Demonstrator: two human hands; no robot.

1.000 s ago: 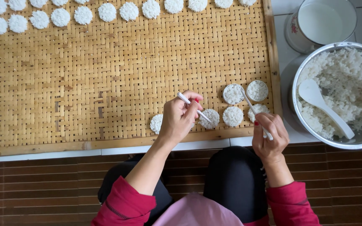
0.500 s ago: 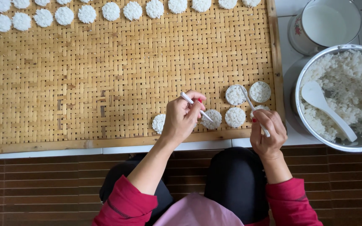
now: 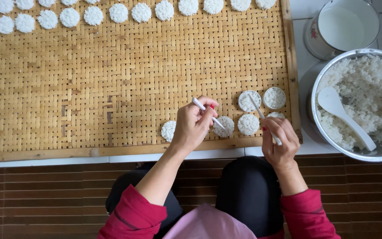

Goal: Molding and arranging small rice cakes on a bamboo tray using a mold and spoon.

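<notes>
Left hand [image 3: 194, 125] pinches a white stick [image 3: 208, 113] w/ its tip on a rice disc [image 3: 223, 126]; right hand [image 3: 280, 142] grips a second stick [image 3: 264, 118].

Single head-mounted view, looking straight down at close range onto a woven tray [image 3: 111, 88], a rice bowl [image 3: 323, 84] at right, and the wearer's knees.

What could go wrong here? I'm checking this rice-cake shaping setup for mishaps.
1. The right hand works at the woven tray's right edge; the rice cake by it might be nudged off.
2. The left hand with its white stick hovers over formed cakes and could dent one.
</notes>
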